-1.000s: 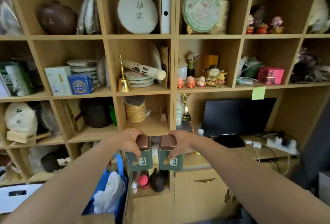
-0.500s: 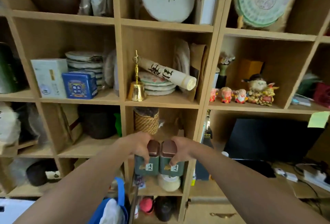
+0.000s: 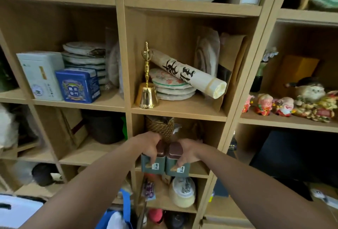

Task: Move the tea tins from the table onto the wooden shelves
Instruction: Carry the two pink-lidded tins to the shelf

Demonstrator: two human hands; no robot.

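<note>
Two small green tea tins with brown lids and white labels are held side by side at the front edge of a wooden shelf compartment. My left hand grips the left tea tin from above. My right hand grips the right tea tin the same way. The tins touch each other. A woven wicker jar stands just behind them in the same compartment.
In the compartment above stand a gold bell, a rolled scroll and stacked tea cakes. A blue tin and a white box sit to the left, figurines to the right. A dark monitor is at lower right.
Both hands have carried the tins forward and up to the shelf compartment with the wicker jar. The view has closed in on the shelves.
</note>
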